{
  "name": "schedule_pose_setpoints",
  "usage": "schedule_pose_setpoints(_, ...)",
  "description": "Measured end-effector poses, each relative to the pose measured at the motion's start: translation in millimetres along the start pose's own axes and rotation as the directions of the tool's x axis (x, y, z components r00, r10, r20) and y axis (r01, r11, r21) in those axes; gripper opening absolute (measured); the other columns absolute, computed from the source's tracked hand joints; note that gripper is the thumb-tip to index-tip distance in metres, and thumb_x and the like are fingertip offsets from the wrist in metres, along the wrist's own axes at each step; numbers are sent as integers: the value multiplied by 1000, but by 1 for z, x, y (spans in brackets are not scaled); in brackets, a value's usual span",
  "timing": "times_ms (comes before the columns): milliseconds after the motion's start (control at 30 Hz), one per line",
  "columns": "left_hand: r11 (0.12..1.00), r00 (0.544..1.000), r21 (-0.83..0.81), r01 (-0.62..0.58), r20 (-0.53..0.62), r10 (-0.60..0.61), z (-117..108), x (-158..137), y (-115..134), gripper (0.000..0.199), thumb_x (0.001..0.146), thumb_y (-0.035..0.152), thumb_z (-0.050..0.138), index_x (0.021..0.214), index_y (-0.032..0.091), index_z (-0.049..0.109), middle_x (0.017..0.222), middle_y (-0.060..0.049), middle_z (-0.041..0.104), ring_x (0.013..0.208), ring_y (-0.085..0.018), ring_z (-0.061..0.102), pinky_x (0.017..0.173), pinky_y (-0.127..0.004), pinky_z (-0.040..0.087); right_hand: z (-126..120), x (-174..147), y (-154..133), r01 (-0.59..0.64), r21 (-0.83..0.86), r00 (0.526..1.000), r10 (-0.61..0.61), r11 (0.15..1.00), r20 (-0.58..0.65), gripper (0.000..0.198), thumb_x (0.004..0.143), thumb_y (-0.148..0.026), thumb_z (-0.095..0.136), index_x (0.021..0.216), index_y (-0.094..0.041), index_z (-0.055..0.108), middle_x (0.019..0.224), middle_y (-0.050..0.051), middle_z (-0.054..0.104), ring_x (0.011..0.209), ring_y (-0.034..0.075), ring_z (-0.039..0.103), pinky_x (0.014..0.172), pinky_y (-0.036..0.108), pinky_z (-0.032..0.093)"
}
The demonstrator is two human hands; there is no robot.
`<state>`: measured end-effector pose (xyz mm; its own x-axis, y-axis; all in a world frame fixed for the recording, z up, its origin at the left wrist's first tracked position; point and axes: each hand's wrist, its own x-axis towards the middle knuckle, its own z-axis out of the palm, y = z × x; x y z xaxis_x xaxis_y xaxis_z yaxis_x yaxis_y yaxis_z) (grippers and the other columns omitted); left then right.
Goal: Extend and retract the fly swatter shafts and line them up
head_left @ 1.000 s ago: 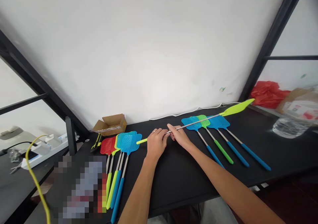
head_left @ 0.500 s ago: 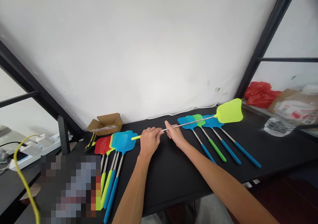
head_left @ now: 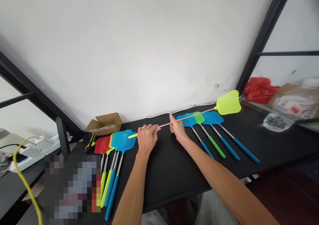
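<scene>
Both my hands hold one yellow-green fly swatter (head_left: 228, 102) stretched across the table, its head at the right and its metal rod slanting down to the left. My left hand (head_left: 147, 137) is closed around the handle end, whose tip sticks out past the fingers. My right hand (head_left: 177, 128) grips the rod farther along, thumb on top. Right of it lie several fly swatters in a row, among them a green swatter (head_left: 210, 137) and a blue swatter (head_left: 233, 137). At the left is an overlapping pile with a blue swatter (head_left: 123, 142) on top and a red swatter (head_left: 102, 145).
An open cardboard box (head_left: 104, 124) stands at the back left of the black table (head_left: 171, 171). A power strip (head_left: 37, 152) and a yellow cable (head_left: 23, 176) are at the left. A plastic jug (head_left: 296, 102) and a red bag (head_left: 260, 90) sit at the right.
My hands have moved slightly apart along the swatter, with more of the rod showing between them. The view has shifted a little.
</scene>
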<state>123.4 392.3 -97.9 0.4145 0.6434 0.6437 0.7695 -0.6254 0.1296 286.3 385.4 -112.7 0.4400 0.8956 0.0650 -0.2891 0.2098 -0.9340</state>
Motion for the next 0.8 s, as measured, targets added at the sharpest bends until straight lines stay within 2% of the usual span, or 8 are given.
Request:
schedule_pose_setpoints(267, 998, 993, 6, 62, -105, -61, 0, -2, -14, 28, 96, 41, 48, 98, 29, 73, 87, -8, 70, 85, -25, 57, 79, -39, 31, -17, 15, -6, 71, 3, 987, -70, 997, -145, 53, 77, -63, 61, 58, -26, 29, 42, -9, 24, 35, 8, 21, 33, 26, 18)
schedule_pose_setpoints(433, 994, 985, -7, 105, -135, -105, 0, -5, -25, 26, 95, 39, 50, 99, 29, 74, 89, -7, 71, 87, -25, 56, 87, -43, 31, -26, 18, -13, 162, 14, 963, -154, 987, -222, 52, 78, -63, 60, 58, -26, 30, 41, -10, 24, 35, 8, 22, 32, 25, 20)
schedule_pose_setpoints(533, 993, 982, -31, 112, -152, -115, -1, -6, -27, 25, 95, 36, 50, 101, 30, 73, 91, -7, 72, 91, -26, 56, 93, -44, 31, -26, 14, -14, 179, 40, 953, -164, 983, -256, 52, 78, -62, 62, 57, -25, 31, 41, -9, 23, 35, 7, 21, 33, 25, 21)
schedule_pose_setpoints(600, 992, 976, -48, 117, -179, -123, -2, -6, -26, 23, 95, 34, 51, 101, 30, 73, 97, -6, 71, 97, -27, 56, 98, -45, 30, -23, 9, -12, 183, 45, 955, -166, 982, -247, 52, 78, -62, 61, 57, -25, 30, 42, -9, 23, 36, 7, 22, 33, 25, 22)
schedule_pose_setpoints(700, 988, 953, -78, 134, -264, -150, -8, -5, -19, 23, 95, 30, 51, 106, 29, 72, 115, -8, 67, 114, -29, 52, 103, -47, 29, -19, 4, -8, 203, 33, 959, -192, 979, -208, 53, 81, -63, 57, 58, -25, 29, 44, -9, 24, 37, 8, 25, 34, 25, 26)
schedule_pose_setpoints(800, 966, 927, -211, 146, -312, -209, -12, -5, -7, 24, 94, 30, 53, 110, 26, 69, 121, -11, 63, 119, -30, 50, 100, -45, 34, -18, 4, -8, 233, 50, 946, -214, 971, -244, 53, 82, -66, 55, 59, -26, 28, 45, -9, 24, 38, 9, 26, 35, 25, 28)
